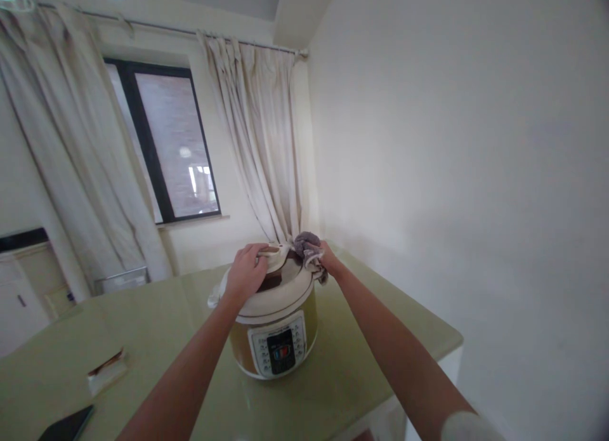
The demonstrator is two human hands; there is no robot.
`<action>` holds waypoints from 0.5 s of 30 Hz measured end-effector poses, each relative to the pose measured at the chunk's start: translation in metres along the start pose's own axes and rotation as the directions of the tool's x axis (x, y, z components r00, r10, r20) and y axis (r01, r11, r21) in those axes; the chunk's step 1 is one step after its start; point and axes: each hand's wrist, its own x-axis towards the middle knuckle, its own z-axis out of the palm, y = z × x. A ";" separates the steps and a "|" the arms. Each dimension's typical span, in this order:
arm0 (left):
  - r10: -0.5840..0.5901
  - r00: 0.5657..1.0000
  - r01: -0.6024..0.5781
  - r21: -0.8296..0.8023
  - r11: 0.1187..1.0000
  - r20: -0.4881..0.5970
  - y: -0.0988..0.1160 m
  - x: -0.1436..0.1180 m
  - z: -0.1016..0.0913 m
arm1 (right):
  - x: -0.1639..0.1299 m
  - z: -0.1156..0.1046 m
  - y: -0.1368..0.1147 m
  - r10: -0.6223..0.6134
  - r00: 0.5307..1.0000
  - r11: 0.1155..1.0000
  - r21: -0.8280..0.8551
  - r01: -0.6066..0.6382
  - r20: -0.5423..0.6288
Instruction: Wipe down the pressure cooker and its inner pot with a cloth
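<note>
Person, two arms showing from the head view. Left arm (190,371): showing bare from the lower frame edge up to the wrist, wearing no sleeve, band or watch along the visible length. Left hand (246,273): showing bare, wearing no glove; no ring is showing on the visible fingers (257,250). Right arm (390,346): showing bare along the forearm, wearing a white sleeve (469,427) that is ending near the elbow, at the bottom right edge; the fabric is appearing plain, blurred at the border. Right hand (327,257): showing bare, ungloved, partly hidden.
</note>
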 end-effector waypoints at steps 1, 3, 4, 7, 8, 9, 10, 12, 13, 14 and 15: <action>-0.004 1.000 0.004 0.003 1.000 0.000 0.001 0.000 -0.001 | -0.008 -0.003 -0.001 -0.025 1.000 1.000 0.003 0.025 -0.009; -0.010 1.000 0.010 0.010 1.000 -0.003 0.003 0.000 -0.002 | -0.025 -0.009 -0.004 -0.069 0.997 0.996 -0.064 0.066 -0.044; -0.011 1.000 0.011 0.013 1.000 -0.004 0.004 0.000 -0.002 | -0.035 -0.012 -0.007 -0.078 0.994 0.989 -0.131 0.068 -0.073; -0.012 1.000 0.012 0.028 1.000 0.003 0.006 0.001 -0.003 | -0.061 -0.018 -0.013 -0.093 0.987 0.930 -0.366 0.038 -0.132; -0.015 1.000 0.014 0.038 0.999 0.007 0.006 0.001 -0.003 | -0.067 -0.019 -0.015 -0.103 0.986 0.910 -0.413 0.041 -0.131; -0.016 1.000 0.015 0.049 0.999 0.010 0.006 0.002 -0.002 | -0.070 -0.018 -0.017 -0.114 0.986 0.898 -0.437 0.049 -0.123; -0.014 1.000 0.013 0.059 0.998 0.013 0.006 0.002 -0.002 | -0.070 -0.017 -0.017 -0.120 0.986 0.896 -0.441 0.056 -0.118; -0.004 1.000 0.003 0.073 0.997 0.013 0.006 0.001 -0.002 | -0.059 -0.014 -0.017 -0.108 0.986 0.918 -0.394 0.050 -0.128; 0.004 1.000 -0.005 0.074 0.997 0.012 0.006 0.001 -0.002 | -0.051 -0.012 -0.016 -0.084 0.987 0.938 -0.346 0.033 -0.135; 0.010 1.000 -0.010 0.072 0.997 0.011 0.005 0.001 -0.002 | -0.040 -0.011 -0.014 -0.047 0.991 0.959 -0.282 0.009 -0.127; 0.011 1.000 -0.012 0.070 0.997 0.009 0.005 0.000 -0.002 | -0.030 -0.010 -0.012 -0.003 0.995 0.977 -0.211 -0.018 -0.100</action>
